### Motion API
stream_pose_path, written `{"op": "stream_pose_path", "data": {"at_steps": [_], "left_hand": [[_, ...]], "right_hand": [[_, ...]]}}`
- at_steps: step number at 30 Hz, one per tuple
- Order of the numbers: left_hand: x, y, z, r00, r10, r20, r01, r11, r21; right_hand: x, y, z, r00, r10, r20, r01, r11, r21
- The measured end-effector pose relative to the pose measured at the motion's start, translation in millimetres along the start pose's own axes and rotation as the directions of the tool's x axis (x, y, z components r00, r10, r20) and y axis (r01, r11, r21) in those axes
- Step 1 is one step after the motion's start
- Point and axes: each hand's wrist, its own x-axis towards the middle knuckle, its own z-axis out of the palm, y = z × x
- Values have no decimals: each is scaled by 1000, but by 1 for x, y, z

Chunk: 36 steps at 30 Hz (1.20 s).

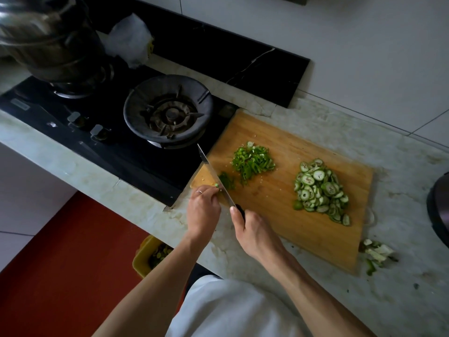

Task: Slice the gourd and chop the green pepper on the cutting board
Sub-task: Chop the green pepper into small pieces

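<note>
The left hand [202, 207] pinches the last stub of green pepper [217, 185] at the near-left corner of the cutting board [286, 215]. The right hand [252, 229] grips the knife [213, 175], its blade just beside the stub. Chopped pepper [252, 162] lies mid-board and gourd slices [320, 190] lie to the right, so the task seems nearly done. The next cuts need fingertips tucked back. No writing is readable.

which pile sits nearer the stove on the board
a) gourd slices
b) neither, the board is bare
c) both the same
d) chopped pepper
d: the chopped pepper lies on the board toward the stove, while the gourd slices are heaped further right, away from it.
</note>
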Motion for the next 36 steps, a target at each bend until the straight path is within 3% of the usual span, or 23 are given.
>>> {"op": "stream_pose_path", "data": {"at_steps": [9,25,36], "left_hand": [[-1,-2,4,998,-69,-5,69,996,-49],[3,1,4,996,-93,14,93,995,-16],[3,12,0,992,-128,15,128,992,-7]], "right_hand": [[12,-9,4,1000,-20,-3,20,998,-61],[-2,-2,4,1000,-16,-16,17,999,29],[2,-4,14,999,-27,-46,23,997,-77]]}}
